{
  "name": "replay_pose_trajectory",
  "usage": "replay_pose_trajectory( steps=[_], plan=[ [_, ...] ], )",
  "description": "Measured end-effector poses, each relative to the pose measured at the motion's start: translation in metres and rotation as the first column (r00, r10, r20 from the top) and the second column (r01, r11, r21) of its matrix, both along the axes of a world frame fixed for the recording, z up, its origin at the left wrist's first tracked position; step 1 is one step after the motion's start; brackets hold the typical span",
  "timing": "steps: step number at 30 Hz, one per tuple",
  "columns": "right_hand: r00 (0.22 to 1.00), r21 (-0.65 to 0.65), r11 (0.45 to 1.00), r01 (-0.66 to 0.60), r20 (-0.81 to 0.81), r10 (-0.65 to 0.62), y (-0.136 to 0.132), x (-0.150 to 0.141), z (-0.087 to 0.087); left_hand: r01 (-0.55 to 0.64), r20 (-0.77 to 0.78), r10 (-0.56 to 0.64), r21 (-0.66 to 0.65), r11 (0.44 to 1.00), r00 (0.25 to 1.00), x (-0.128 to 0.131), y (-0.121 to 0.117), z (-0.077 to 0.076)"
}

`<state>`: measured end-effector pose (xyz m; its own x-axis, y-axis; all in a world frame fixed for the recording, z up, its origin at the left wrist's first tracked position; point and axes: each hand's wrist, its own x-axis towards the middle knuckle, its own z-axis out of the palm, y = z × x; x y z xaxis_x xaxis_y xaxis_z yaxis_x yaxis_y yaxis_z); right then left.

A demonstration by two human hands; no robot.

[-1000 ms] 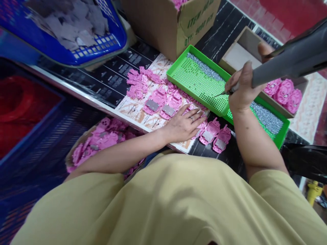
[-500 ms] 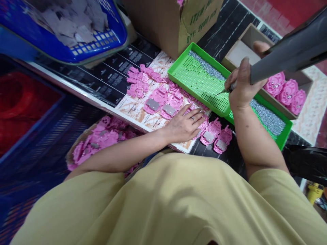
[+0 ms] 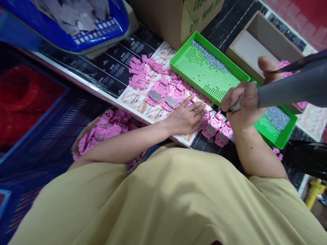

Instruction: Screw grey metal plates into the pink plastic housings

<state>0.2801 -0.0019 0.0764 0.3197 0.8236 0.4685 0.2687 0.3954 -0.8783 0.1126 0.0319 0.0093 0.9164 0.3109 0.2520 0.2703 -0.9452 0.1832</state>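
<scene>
Your right hand point(image 3: 244, 105) is wrapped in a fist around the grey electric screwdriver point(image 3: 288, 89), thumb up along its body, with the tip pointing left and down at the near edge of the green tray point(image 3: 231, 66). Your left hand point(image 3: 186, 118) lies flat, fingers spread, pressing on a pink plastic part point(image 3: 203, 117) that is mostly hidden beneath them. Just right of that hand, under the screwdriver's tip, two more pink parts with grey metal plates point(image 3: 217, 127) lie side by side on the dark table point(image 3: 112, 68). Two similar plated parts point(image 3: 163, 97) sit left of your fingers on a printed sheet point(image 3: 138, 102), with loose small pink pieces point(image 3: 140, 71) beyond. The tray holds a drift of small screws point(image 3: 209, 58). Farther off stand a cardboard box point(image 3: 176, 18) and a blue basket point(image 3: 84, 30); near left, a basket of pink parts point(image 3: 104, 131).
</scene>
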Motion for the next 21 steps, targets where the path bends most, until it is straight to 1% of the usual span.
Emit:
replay_pose_trajectory(
  steps=[2, 3, 6, 8, 10, 12, 13, 14, 15, 16, 18, 19, 20, 21],
  plan=[
    [0.999, 0.158, 0.987, 0.041, -0.032, -0.037, 0.004, -0.003, -0.007, -0.004, -0.006, 0.003, -0.027, 1.000, 1.000, 0.000, 0.000, 0.002],
    [0.999, 0.200, 0.979, 0.045, -0.028, -0.040, 0.006, -0.005, -0.009, -0.003, -0.009, 0.003, -0.033, 0.999, 1.000, 0.001, -0.001, 0.002],
    [1.000, 0.169, 0.986, 0.007, 0.028, -0.012, 0.010, -0.006, -0.014, -0.005, -0.014, 0.004, -0.044, 0.999, 1.000, 0.001, -0.002, 0.003],
    [0.999, 0.139, 0.990, -0.031, 0.017, 0.029, 0.008, -0.007, -0.017, -0.007, -0.003, 0.007, -0.065, 0.998, 1.000, 0.002, -0.002, 0.003],
    [0.997, 0.151, 0.985, -0.078, -0.014, 0.081, 0.006, -0.006, -0.017, -0.011, 0.016, 0.012, -0.081, 0.997, 1.000, 0.002, -0.003, 0.004],
    [0.987, 0.158, 0.976, -0.149, -0.030, 0.155, 0.007, -0.005, -0.014, -0.010, 0.025, 0.012, -0.070, 0.997, 1.000, 0.002, -0.003, 0.003],
    [0.983, 0.176, 0.970, -0.167, -0.043, 0.177, 0.009, -0.003, -0.010, -0.007, 0.025, 0.009, -0.054, 0.998, 1.000, 0.002, -0.002, 0.003],
    [0.983, 0.204, 0.966, -0.157, -0.061, 0.173, 0.012, -0.001, -0.006, -0.004, 0.022, 0.005, -0.036, 0.999, 1.000, 0.002, -0.002, 0.002],
    [0.989, 0.245, 0.964, -0.107, -0.078, 0.129, 0.017, 0.002, -0.001, -0.002, 0.020, 0.002, -0.018, 1.000, 1.000, 0.002, -0.002, 0.001],
    [0.995, 0.290, 0.957, -0.019, -0.092, 0.048, 0.024, 0.006, 0.004, 0.000, 0.020, 0.000, -0.004, 1.000, 1.000, 0.001, -0.002, -0.001],
    [0.981, 0.348, 0.918, 0.191, -0.098, -0.167, 0.038, 0.014, 0.011, -0.001, 0.028, 0.001, 0.012, 1.000, 1.000, 0.001, -0.001, -0.003],
    [0.966, 0.341, 0.903, 0.260, -0.078, -0.248, 0.045, 0.019, 0.013, -0.003, 0.034, 0.003, 0.017, 1.000, 0.999, 0.001, -0.001, -0.004],
    [0.952, 0.319, 0.898, 0.302, -0.058, -0.299, 0.051, 0.024, 0.013, -0.005, 0.041, 0.004, 0.024, 1.000, 0.999, 0.000, -0.001, -0.004],
    [0.946, 0.296, 0.900, 0.319, -0.043, -0.321, 0.057, 0.028, 0.011, -0.005, 0.049, 0.003, 0.035, 0.999, 0.999, 0.000, 0.000, -0.005]
  ],
)
